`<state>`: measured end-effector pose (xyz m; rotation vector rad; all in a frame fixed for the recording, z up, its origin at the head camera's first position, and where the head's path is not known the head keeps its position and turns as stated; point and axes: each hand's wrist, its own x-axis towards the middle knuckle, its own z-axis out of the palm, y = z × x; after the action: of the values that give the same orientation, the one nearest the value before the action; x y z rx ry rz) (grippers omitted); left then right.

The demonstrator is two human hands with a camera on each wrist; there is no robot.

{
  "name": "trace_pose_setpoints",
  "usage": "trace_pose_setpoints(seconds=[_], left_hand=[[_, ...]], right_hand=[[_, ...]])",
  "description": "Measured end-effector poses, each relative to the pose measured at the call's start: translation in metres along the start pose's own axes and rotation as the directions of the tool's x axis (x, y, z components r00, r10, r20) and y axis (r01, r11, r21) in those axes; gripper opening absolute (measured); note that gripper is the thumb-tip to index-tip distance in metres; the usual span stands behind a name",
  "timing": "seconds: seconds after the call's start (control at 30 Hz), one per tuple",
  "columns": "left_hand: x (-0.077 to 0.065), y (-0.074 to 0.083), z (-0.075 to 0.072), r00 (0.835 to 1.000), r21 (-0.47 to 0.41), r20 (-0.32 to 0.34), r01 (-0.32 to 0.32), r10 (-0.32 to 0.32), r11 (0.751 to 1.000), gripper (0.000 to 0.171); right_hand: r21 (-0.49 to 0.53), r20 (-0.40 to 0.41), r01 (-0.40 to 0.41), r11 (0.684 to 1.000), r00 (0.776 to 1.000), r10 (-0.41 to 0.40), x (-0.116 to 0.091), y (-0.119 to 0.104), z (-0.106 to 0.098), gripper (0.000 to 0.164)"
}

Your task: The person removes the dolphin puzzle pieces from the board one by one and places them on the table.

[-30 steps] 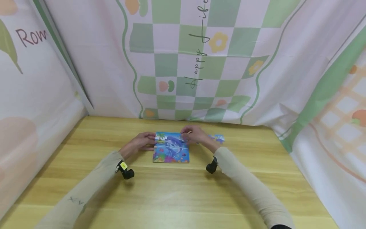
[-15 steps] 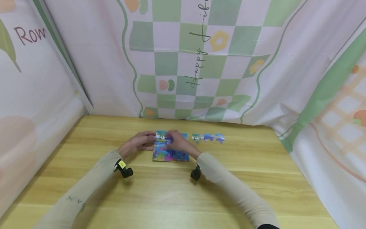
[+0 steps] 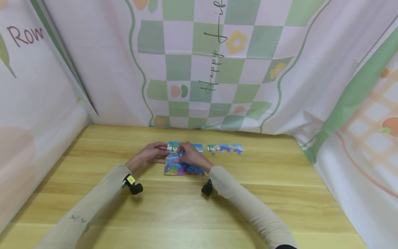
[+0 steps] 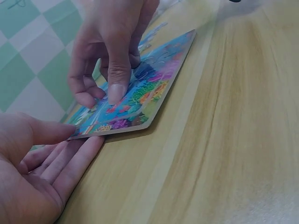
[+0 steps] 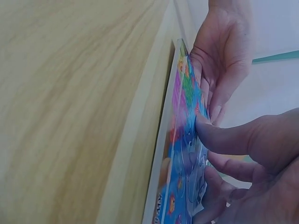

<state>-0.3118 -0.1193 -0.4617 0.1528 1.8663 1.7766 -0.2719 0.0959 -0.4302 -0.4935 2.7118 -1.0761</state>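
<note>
A jigsaw puzzle [image 3: 174, 169] with a bright dolphin and sea picture lies on a thin board. My left hand [image 3: 150, 153] holds its left edge: in the left wrist view the thumb [image 4: 53, 133] rests on top and the fingers go underneath. Over the puzzle's middle, my right hand [image 3: 191, 154] has bent thumb and fingertips on the surface, pinching at a puzzle piece that the hand mostly covers. The right thumb [image 5: 224, 137] presses on the picture in the right wrist view. Right of the board lie a palm-tree piece [image 3: 212, 148] and two blue-purple pieces [image 3: 231, 148].
The wooden table [image 3: 186, 207] runs back to a hanging patterned curtain [image 3: 211, 41] close behind the puzzle. More cloth stands at the left and right sides. A small black camera [image 3: 135, 187] sits on my left wrist.
My right hand has moved left from the puzzle's top right corner to its middle, uncovering the loose pieces at the right. My left hand stays at the left edge.
</note>
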Motion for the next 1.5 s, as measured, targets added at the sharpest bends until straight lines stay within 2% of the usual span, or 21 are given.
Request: trace_pose_setpoints(seconds=[0.2,0.6,0.83,0.9,1.0,1.07,1.17,1.23,1.37,1.5], left_hand=[[0.000,0.001,0.001,1.000,0.005,-0.012,0.002,-0.002,1.000,0.055],[0.000,-0.001,0.002,1.000,0.035,-0.016,-0.008,0.009,0.999,0.056],[-0.001,0.000,0.003,0.999,0.042,-0.038,-0.001,0.003,0.999,0.056],[0.000,-0.001,0.001,1.000,0.051,-0.015,-0.010,0.011,0.999,0.058],[0.000,-0.001,-0.003,0.997,0.054,0.071,-0.034,0.030,0.998,0.064],[-0.002,-0.001,-0.008,0.987,0.067,0.153,-0.055,0.044,0.996,0.069],[-0.005,0.001,-0.011,0.973,0.106,0.227,-0.073,0.048,0.992,0.078],[-0.006,0.003,-0.009,0.971,0.169,0.234,-0.097,0.056,0.981,0.083],[-0.009,0.008,-0.001,0.979,0.251,0.190,-0.116,0.069,0.961,0.083],[-0.009,0.011,0.004,0.984,0.286,0.163,-0.111,0.066,0.952,0.083]], right_hand=[[0.035,-0.023,0.041,0.999,0.999,-0.040,0.000,0.000,0.001,0.037],[0.068,-0.089,0.055,0.996,0.995,-0.048,-0.007,0.004,0.006,0.030],[0.141,-0.104,0.063,0.988,0.993,-0.049,-0.012,0.004,0.008,0.024],[0.157,-0.110,0.057,0.986,0.993,-0.040,-0.013,0.004,0.008,0.021],[0.170,-0.118,0.055,0.984,0.992,-0.035,-0.013,0.005,0.008,0.018],[0.171,-0.121,0.060,0.983,0.992,-0.040,-0.014,0.005,0.008,0.017],[0.170,-0.124,0.070,0.983,0.991,-0.049,-0.013,0.004,0.008,0.017],[0.172,-0.124,0.070,0.983,0.991,-0.049,-0.013,0.004,0.008,0.017],[0.180,-0.129,0.060,0.982,0.991,-0.037,-0.013,0.004,0.009,0.017],[0.198,-0.154,0.053,0.979,0.988,-0.022,-0.014,0.004,0.009,0.017]])
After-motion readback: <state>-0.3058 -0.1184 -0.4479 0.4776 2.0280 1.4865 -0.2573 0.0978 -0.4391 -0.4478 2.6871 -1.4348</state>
